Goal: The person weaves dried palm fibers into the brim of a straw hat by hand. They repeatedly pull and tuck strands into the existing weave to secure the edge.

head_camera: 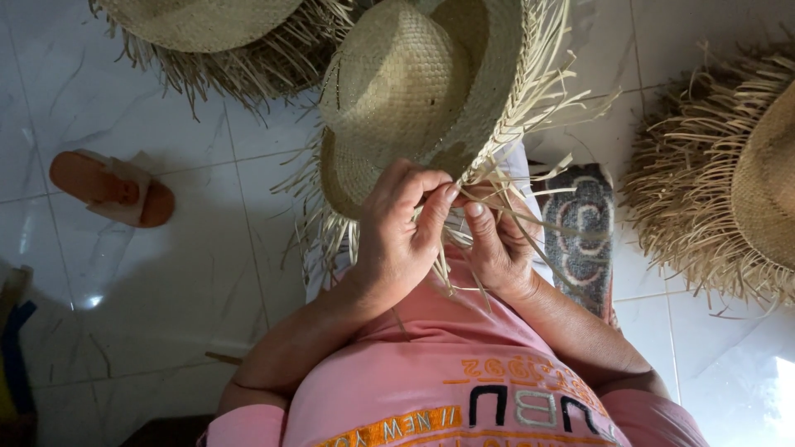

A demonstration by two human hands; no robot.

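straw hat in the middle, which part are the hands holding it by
Both the left hand and right hand pinch the straw hat by loose strands at its unfinished brim edge.

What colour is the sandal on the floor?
The sandal has an orange-brown sole and a pale strap, seen in the head view.

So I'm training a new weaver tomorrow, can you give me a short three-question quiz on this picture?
1. True or false: both hands work at the brim edge of the straw hat.
2. What lies on the tiled floor at the picture's left? A) an orange sandal B) scissors C) a bowl
3. Fill in: the loose strands at the fingers are ____, not yet woven in.

Key: 1 true: left hand and right hand pinch strands there. 2 A, the sandal. 3 untrimmed.
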